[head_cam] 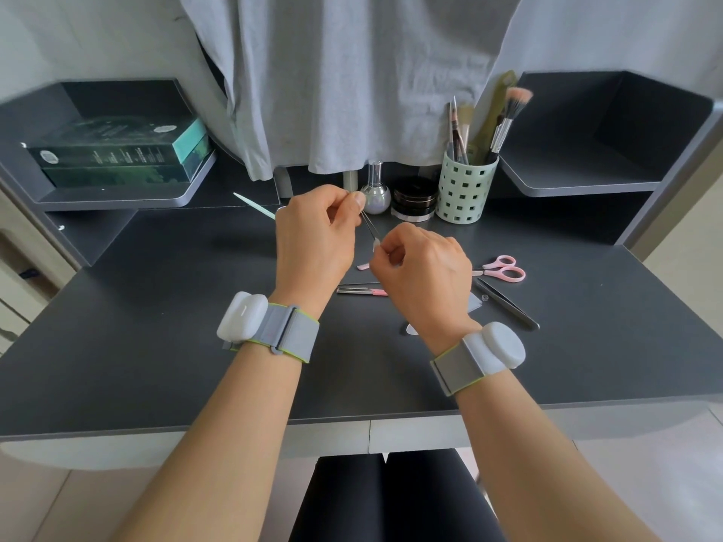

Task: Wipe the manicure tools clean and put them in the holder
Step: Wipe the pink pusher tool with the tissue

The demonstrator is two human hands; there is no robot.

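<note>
I see both hands raised before the holder (465, 189), left hand (315, 238) pinching a thin tool (369, 224), right hand (424, 264) pinching its lower tip.

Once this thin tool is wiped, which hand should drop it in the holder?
Probably the left hand: it pinches the tool at its top, while the right hand pinches only the wipe at its tip. The holder stands right of both.

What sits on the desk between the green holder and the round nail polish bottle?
In the head view, a black round jar stands between the green holder and the nail polish bottle.
</note>
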